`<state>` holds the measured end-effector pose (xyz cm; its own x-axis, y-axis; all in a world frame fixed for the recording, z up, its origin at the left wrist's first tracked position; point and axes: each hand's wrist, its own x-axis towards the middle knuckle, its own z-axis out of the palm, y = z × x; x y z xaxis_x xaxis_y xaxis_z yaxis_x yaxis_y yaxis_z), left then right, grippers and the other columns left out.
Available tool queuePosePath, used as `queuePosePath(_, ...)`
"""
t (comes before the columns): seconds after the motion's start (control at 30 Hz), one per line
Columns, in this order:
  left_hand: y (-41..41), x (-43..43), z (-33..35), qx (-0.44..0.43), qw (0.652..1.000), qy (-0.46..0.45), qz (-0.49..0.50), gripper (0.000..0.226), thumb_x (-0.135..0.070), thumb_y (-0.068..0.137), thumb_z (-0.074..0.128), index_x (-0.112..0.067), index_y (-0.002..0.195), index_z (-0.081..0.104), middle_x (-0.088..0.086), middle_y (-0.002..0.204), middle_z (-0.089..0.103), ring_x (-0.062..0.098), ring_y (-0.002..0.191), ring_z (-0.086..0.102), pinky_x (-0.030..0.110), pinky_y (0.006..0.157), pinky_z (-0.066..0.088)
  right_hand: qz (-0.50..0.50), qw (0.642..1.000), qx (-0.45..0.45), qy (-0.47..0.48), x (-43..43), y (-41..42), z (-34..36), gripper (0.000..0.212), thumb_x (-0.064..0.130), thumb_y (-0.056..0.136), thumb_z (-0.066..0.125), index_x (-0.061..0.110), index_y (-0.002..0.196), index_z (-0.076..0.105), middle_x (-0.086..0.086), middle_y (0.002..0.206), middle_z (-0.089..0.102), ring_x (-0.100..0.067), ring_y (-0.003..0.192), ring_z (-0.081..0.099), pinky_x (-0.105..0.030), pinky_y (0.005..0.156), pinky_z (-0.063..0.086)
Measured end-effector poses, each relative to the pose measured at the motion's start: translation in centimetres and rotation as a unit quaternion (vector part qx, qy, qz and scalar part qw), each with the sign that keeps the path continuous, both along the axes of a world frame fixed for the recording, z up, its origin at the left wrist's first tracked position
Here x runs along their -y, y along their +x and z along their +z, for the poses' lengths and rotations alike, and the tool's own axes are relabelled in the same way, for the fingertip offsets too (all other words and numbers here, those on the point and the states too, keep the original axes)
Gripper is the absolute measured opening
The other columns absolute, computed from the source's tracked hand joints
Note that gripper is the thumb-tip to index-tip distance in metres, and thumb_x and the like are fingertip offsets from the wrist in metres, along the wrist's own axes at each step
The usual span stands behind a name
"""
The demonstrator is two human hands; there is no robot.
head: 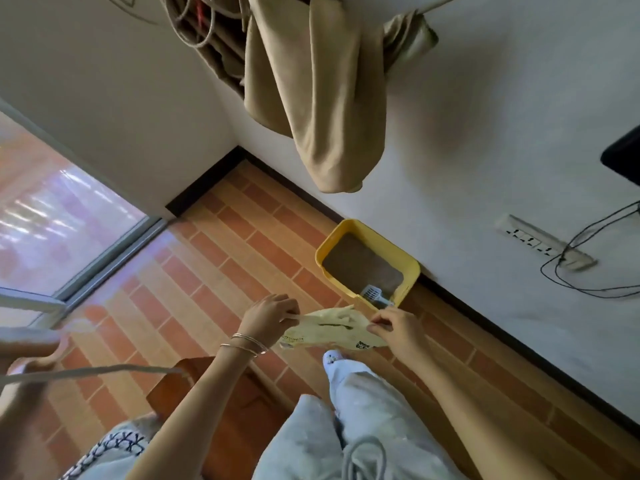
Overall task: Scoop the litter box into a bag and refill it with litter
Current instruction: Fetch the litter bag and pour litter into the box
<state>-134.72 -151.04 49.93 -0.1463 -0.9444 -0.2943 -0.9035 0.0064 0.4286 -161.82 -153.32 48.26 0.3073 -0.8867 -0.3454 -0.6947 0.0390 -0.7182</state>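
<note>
One head cam is looking steeply down from standing height, facing the floor/wall corner (tilted view), hands nearest, yellow litter box point(367, 260) farther off.

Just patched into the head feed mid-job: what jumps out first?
Both hands, the left hand and the right hand, pinch a pale yellow bag stretched between them at centre frame. Just beyond it, against the wall, sits the yellow litter box, with a pale scoop lying in its litter.

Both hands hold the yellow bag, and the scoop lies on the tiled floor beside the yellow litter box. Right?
Not quite. The head view shows the scoop inside the litter box, at its near end, not on the floor. Left hand and right hand do hold the bag.
</note>
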Motion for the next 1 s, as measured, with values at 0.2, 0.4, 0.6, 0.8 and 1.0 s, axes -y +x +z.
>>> queuePosePath(0.2, 2.4, 4.9, -3.2, -0.02, 0.999, 0.012, -0.024, 0.006, -0.015, 0.078, 0.069, -0.012, 0.08, 0.064, 0.003, 0.079, 0.061, 0.026, 0.077, 0.057, 0.044, 0.067, 0.05, -0.057, 0.998, -0.011, 0.017, 2.9, 2.2, -2.2, 0.016, 0.021, 0.08, 0.072, 0.011, 0.092, 0.069, 0.003, 0.09, 0.068, -0.009, 0.08, 0.063, -0.029, 0.073, 0.053)
queuePosePath(0.4, 4.4, 9.4, -6.8, -0.022, 0.996, 0.046, -0.071, 0.006, -0.018, 0.08, 0.066, -0.014, 0.083, 0.064, 0.002, 0.084, 0.062, 0.027, 0.083, 0.056, 0.041, 0.073, 0.049, -0.108, 0.993, -0.037, 0.031, 4.4, 4.7, -5.0, 0.019, 0.02, 0.078, 0.073, 0.009, 0.093, 0.07, 0.0, 0.088, 0.069, -0.009, 0.077, 0.06, -0.019, 0.068, 0.045)
queuePosePath(0.6, 5.6, 12.0, -11.2, -0.019, 0.99, 0.071, -0.122, 0.009, -0.019, 0.082, 0.065, -0.013, 0.089, 0.065, 0.002, 0.093, 0.062, 0.023, 0.093, 0.054, 0.031, 0.074, 0.04, -0.179, 0.981, -0.062, 0.04, 4.0, 6.8, -9.8, 0.018, 0.026, 0.077, 0.073, 0.012, 0.088, 0.07, 0.002, 0.08, 0.069, -0.012, 0.071, 0.062, -0.031, 0.068, 0.052)
queuePosePath(0.8, 6.4, 13.8, -18.0, -0.001, 0.983, 0.09, -0.157, 0.013, -0.024, 0.087, 0.06, -0.017, 0.097, 0.063, -0.001, 0.101, 0.061, 0.018, 0.1, 0.051, 0.028, 0.074, 0.036, -0.193, 0.975, -0.046, 0.104, 4.4, 7.9, -17.0, 0.012, 0.026, 0.078, 0.072, 0.021, 0.076, 0.063, 0.007, 0.069, 0.061, -0.009, 0.063, 0.056, -0.028, 0.062, 0.044)
queuePosePath(1.0, 6.5, 15.8, -29.2, -0.012, 0.979, 0.125, -0.159, 0.005, -0.021, 0.085, 0.063, -0.018, 0.088, 0.062, -0.003, 0.092, 0.061, 0.02, 0.092, 0.055, 0.031, 0.077, 0.044, -0.171, 0.978, -0.034, 0.117, 6.7, 7.8, -27.2, 0.022, 0.026, 0.082, 0.069, 0.028, 0.066, 0.055, 0.01, 0.058, 0.049, -0.001, 0.054, 0.043, -0.018, 0.052, 0.029)
